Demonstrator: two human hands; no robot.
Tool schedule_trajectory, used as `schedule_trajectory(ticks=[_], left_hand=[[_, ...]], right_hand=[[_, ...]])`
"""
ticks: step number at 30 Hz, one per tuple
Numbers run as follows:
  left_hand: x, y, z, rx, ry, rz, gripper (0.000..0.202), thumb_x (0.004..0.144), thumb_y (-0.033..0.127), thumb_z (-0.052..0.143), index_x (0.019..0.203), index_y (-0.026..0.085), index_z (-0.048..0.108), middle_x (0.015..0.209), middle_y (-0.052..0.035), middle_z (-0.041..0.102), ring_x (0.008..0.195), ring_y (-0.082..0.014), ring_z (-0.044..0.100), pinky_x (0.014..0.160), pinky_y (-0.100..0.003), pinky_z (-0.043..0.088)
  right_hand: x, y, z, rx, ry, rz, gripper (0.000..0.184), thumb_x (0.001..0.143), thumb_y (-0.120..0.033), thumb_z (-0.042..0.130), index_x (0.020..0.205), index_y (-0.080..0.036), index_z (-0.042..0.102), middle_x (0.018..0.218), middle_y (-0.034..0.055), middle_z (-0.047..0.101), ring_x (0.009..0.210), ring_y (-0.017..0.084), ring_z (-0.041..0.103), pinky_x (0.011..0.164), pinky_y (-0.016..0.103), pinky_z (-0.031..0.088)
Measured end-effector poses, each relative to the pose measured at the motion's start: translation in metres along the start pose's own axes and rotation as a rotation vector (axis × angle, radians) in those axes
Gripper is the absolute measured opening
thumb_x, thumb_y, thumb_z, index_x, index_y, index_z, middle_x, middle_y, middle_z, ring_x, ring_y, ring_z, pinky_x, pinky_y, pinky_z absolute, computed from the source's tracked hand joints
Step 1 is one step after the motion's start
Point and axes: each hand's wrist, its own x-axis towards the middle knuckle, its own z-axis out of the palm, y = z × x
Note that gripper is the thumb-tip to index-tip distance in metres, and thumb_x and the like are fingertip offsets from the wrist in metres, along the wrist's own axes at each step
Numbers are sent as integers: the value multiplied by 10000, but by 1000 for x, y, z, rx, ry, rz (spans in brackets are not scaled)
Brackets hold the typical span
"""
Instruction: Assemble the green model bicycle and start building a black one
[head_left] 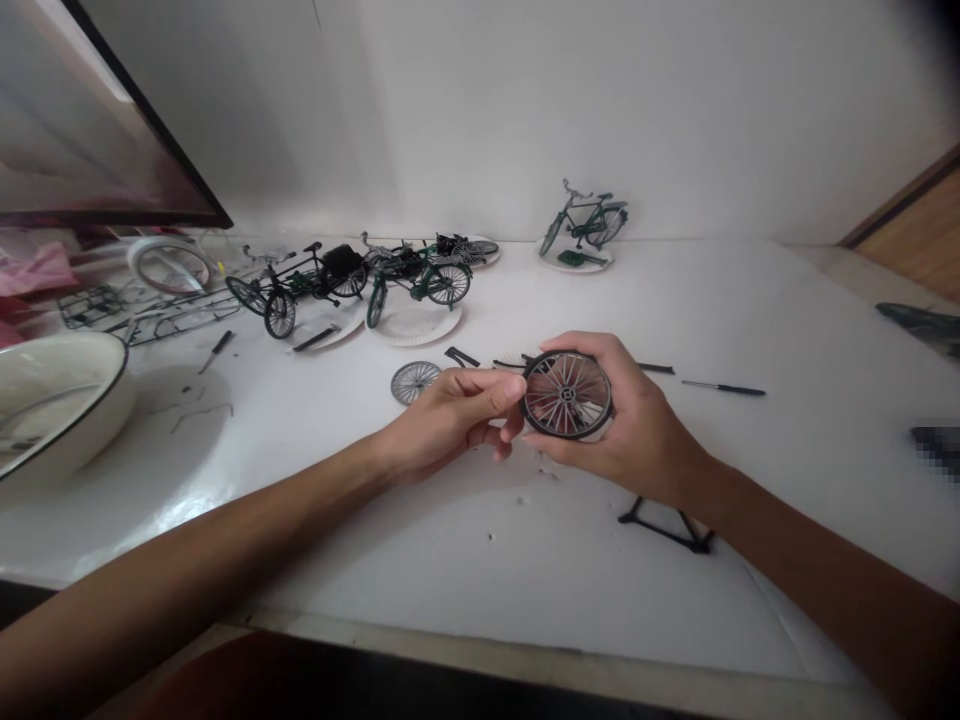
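A small model bicycle wheel [568, 394] with a black tyre and grey spokes is held up over the table. My right hand [637, 420] wraps round its right side, thumb and fingers on the rim. My left hand [465, 410] pinches the tyre's left edge between thumb and forefinger. Behind my left hand lies a bare grey spoked wheel [415, 382], partly hidden. A black forked part [462, 357] is just beyond it. Below my right wrist rests a black triangular bicycle frame [667, 530], partly covered by the arm.
Several assembled model bicycles stand at the back, including a green one [589, 218] on a paper plate. A thin screwdriver [724, 388] lies to the right. At the left are an enamel basin [112, 390], another screwdriver [217, 350] and frame sprues [180, 318]. A dark-framed screen [112, 110] overhangs the left.
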Motion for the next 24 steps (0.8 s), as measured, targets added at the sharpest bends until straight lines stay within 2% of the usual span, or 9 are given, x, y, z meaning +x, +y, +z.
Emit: schedule_trajectory(ticks=[5,11,17,24], left_hand=[[0,-1,2,8,7,12,376,952,378,664,691,115,601,672,8,545,599,-62,518,555,-170,487],[-1,0,6,-6,9,-9,345,944,360,674,702,122,608,677,16,535,591,-57,516,569,-172,482],[-1,0,8,-26,33,-1,381,920,365,706,655,128,569,621,40,465,543,-41,442,540,-162,435],[-1,-1,10,-44,39,12,248,904,312,728,749,120,700,628,28,494,563,-53,439,531,-165,438]], right_hand=[[-1,-1,0,-45,17,6,669,711,-336,850,1268,-278,484,1066,20,650,862,184,686,732,287,606],[-1,-6,1,-164,96,29,651,673,-333,857,1229,-265,525,1082,51,650,844,214,688,700,325,617],[0,-11,2,-134,101,44,614,688,-341,836,1206,-258,517,1047,48,660,779,194,687,667,314,616],[-1,-13,4,-190,154,8,586,669,-354,843,1161,-252,541,1021,49,670,795,211,699,665,326,611]])
